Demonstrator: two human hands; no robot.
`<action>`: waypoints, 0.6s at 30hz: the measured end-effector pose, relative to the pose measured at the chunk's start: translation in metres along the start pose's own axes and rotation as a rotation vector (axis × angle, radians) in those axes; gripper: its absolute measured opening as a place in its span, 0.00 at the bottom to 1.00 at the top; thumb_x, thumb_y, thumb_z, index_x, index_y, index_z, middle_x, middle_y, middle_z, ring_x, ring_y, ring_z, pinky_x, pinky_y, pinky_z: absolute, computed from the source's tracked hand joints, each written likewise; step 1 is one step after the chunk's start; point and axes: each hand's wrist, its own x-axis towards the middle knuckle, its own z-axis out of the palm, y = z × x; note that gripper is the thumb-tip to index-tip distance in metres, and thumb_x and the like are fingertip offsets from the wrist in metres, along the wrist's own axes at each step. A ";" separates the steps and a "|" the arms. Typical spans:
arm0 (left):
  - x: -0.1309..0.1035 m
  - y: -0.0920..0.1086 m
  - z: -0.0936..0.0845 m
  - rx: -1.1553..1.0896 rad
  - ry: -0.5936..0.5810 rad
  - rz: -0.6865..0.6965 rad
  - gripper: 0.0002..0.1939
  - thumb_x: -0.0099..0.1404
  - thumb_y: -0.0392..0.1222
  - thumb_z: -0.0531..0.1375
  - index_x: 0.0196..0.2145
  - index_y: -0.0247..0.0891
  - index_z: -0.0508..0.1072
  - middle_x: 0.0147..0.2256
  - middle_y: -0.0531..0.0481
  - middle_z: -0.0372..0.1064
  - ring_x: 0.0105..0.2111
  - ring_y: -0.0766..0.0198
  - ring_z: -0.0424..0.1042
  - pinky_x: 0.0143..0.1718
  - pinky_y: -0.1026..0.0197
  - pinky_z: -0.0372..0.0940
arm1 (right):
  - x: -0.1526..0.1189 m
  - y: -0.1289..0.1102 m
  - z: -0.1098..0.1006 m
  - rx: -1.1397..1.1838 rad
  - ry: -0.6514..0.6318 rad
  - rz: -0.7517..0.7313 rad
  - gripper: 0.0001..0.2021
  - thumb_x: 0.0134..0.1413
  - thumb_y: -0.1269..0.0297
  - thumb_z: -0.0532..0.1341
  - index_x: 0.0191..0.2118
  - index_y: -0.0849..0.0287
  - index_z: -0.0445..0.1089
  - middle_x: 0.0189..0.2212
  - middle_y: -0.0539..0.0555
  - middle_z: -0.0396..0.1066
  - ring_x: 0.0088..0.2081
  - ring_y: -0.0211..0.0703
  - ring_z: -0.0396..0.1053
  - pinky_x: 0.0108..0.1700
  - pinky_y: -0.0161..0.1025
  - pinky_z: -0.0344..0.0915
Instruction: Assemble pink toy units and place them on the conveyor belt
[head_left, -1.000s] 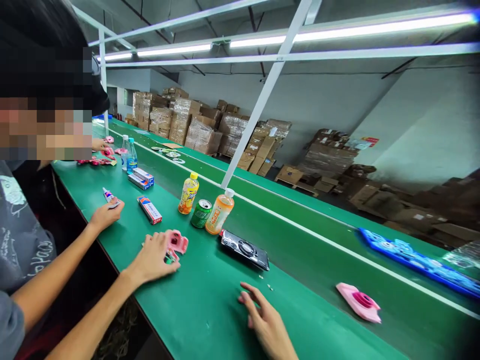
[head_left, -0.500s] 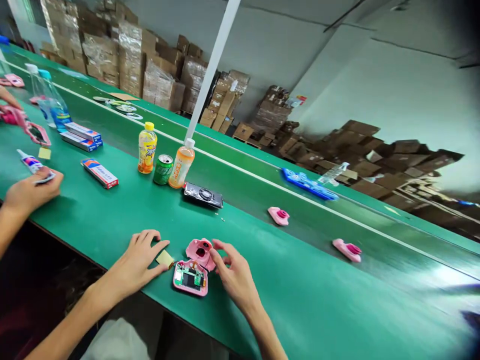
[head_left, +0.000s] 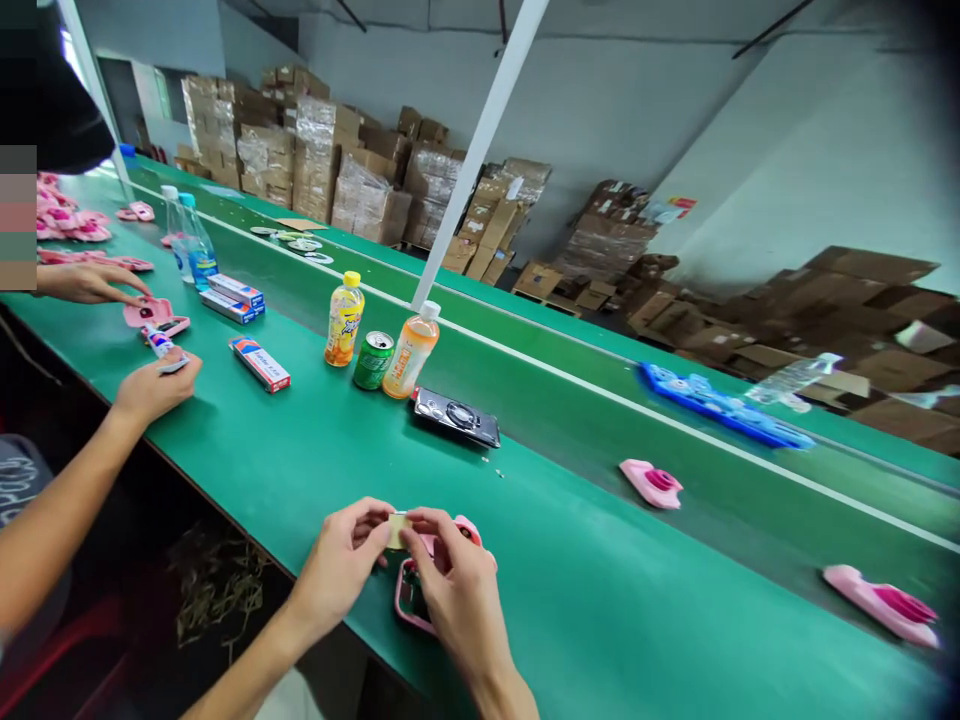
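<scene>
Between the fingertips of both hands is a small, flat, pale yellow battery (head_left: 397, 532). My left hand (head_left: 337, 562) pinches its left side, and my right hand (head_left: 459, 580) grips the right side. Just below and behind the fingers lies an opened pink toy camera (head_left: 403, 608) on the green table. Its circuit side faces up, partly covered by my right hand. The other pink shell half (head_left: 469, 530) shows behind my right fingers.
A phone (head_left: 456, 416), an orange drink bottle (head_left: 411, 352), a green can (head_left: 373, 360) and a yellow-capped bottle (head_left: 345, 320) stand ahead. Pink camera shells (head_left: 651, 484) lie on the belt at right. At left, a co-worker's hand (head_left: 157, 385) holds a tube over another pink case.
My right hand has left the pink shell and joined my left hand at the battery, which is now lifted above the camera. The view has turned left. The co-worker's tube is now at a pink case.
</scene>
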 end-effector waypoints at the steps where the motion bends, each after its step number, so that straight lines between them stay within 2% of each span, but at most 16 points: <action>1: -0.002 -0.001 0.003 0.001 0.014 0.006 0.19 0.65 0.57 0.62 0.41 0.37 0.72 0.34 0.49 0.74 0.28 0.65 0.73 0.30 0.63 0.67 | 0.001 -0.001 -0.002 -0.066 -0.002 -0.052 0.10 0.70 0.58 0.58 0.45 0.54 0.74 0.36 0.54 0.79 0.33 0.44 0.75 0.37 0.38 0.70; 3: -0.006 -0.003 0.006 0.005 -0.004 0.005 0.18 0.66 0.57 0.62 0.39 0.38 0.70 0.32 0.52 0.72 0.25 0.67 0.70 0.28 0.64 0.66 | 0.004 -0.004 -0.005 -0.204 -0.012 -0.139 0.09 0.71 0.61 0.56 0.42 0.53 0.74 0.35 0.52 0.79 0.34 0.44 0.75 0.39 0.38 0.69; 6: -0.008 -0.004 0.006 -0.018 -0.028 0.016 0.18 0.65 0.56 0.65 0.38 0.39 0.67 0.29 0.55 0.69 0.27 0.67 0.69 0.28 0.66 0.65 | 0.011 -0.011 -0.008 -0.389 -0.085 -0.209 0.08 0.71 0.65 0.56 0.41 0.54 0.73 0.38 0.51 0.78 0.34 0.42 0.75 0.37 0.37 0.66; 9: -0.008 -0.007 0.002 -0.029 -0.033 0.012 0.19 0.64 0.55 0.66 0.37 0.40 0.65 0.27 0.57 0.66 0.26 0.68 0.67 0.28 0.66 0.64 | 0.017 -0.017 -0.012 -0.543 -0.206 -0.250 0.06 0.70 0.69 0.57 0.42 0.54 0.71 0.41 0.50 0.77 0.33 0.39 0.74 0.34 0.35 0.62; 12: -0.008 -0.008 -0.001 -0.006 -0.044 0.006 0.18 0.65 0.55 0.65 0.37 0.39 0.66 0.26 0.58 0.65 0.25 0.68 0.66 0.27 0.66 0.63 | 0.022 -0.023 -0.017 -0.667 -0.303 -0.274 0.05 0.69 0.72 0.58 0.42 0.55 0.69 0.39 0.49 0.75 0.30 0.37 0.73 0.30 0.35 0.56; 15: -0.010 -0.005 0.000 0.023 -0.030 0.000 0.17 0.64 0.54 0.66 0.36 0.39 0.67 0.25 0.58 0.64 0.25 0.68 0.66 0.27 0.66 0.63 | 0.025 -0.029 -0.019 -0.806 -0.392 -0.308 0.07 0.66 0.76 0.58 0.42 0.55 0.67 0.38 0.49 0.74 0.28 0.37 0.70 0.28 0.36 0.49; 18: -0.011 -0.003 0.003 0.034 -0.005 -0.010 0.16 0.62 0.52 0.67 0.35 0.40 0.67 0.26 0.57 0.67 0.26 0.67 0.68 0.27 0.66 0.63 | 0.025 -0.034 -0.017 -0.914 -0.473 -0.336 0.10 0.63 0.80 0.56 0.42 0.56 0.65 0.37 0.50 0.72 0.27 0.38 0.69 0.27 0.38 0.49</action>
